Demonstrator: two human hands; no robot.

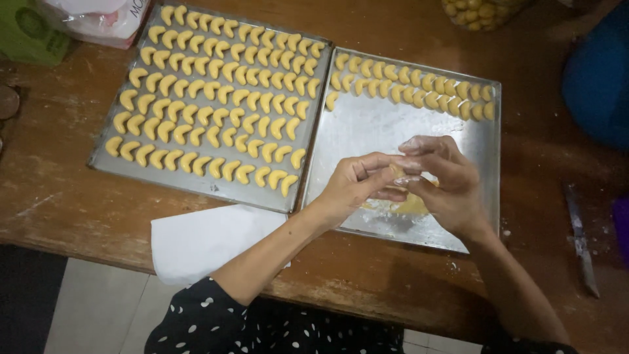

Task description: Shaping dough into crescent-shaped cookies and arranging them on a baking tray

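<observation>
My left hand (pixel 357 185) and my right hand (pixel 445 180) meet over the right metal tray (pixel 367 128), fingers pinched together on a small piece of yellow dough (pixel 398 173). A lump of the same dough (pixel 411 206) lies on the tray just beneath my hands. Along the far edge of this tray sit two rows of crescent-shaped dough pieces (pixel 419 85). The left metal tray (pixel 105 157) is filled with several rows of the same yellow crescents (pixel 216 92).
Both trays rest on a worn wooden table (pixel 59 190). A white sheet of paper (pixel 196 239) hangs over the near edge. A knife (pixel 580 239) lies at the right. Plastic bags (pixel 98 19) and a green box (pixel 26 33) sit far left, a blue object (pixel 599 72) far right.
</observation>
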